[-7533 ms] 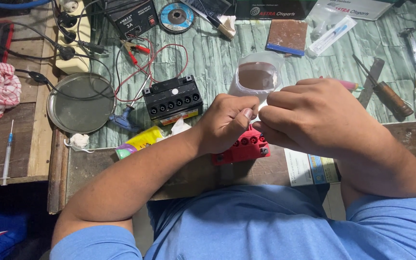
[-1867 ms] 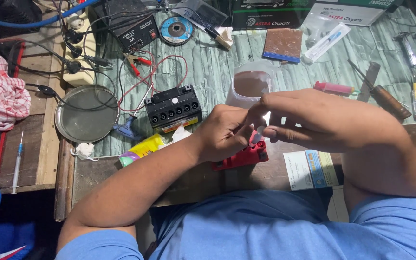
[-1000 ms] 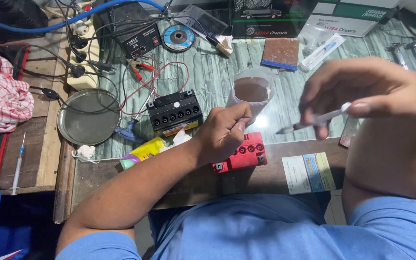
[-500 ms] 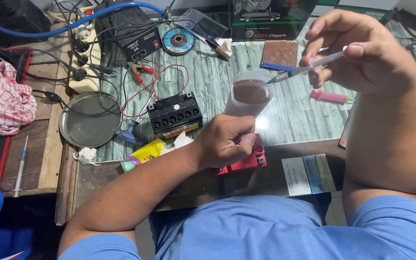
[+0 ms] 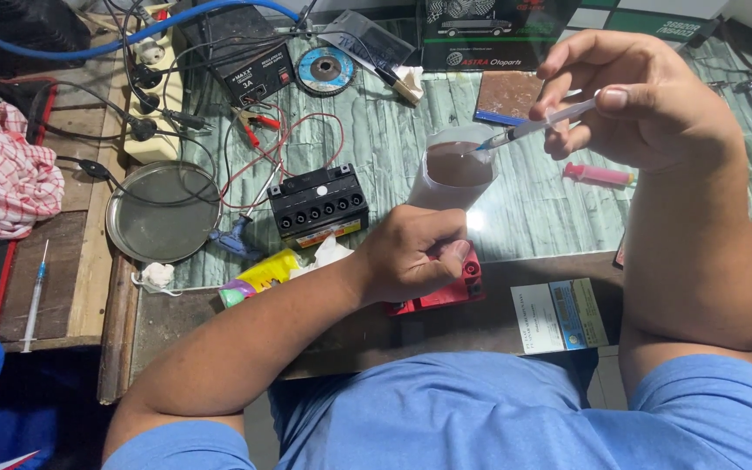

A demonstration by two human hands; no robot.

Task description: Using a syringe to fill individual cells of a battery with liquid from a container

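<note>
A slim clear syringe slants tip-down into a translucent cup of brown liquid. Below it, a small red battery lies flat at the table edge.

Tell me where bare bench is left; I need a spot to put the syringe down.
Bare green bench top lies between the cup of brown liquid and the pink syringe. Another patch sits between the red leads and the cup. The far left, around the power strip, round tray and black battery, is crowded.

A dark box lies at the table's far edge. A white-and-blue card lies at the near edge. A yellow wrapper lies near the near-left corner.
</note>
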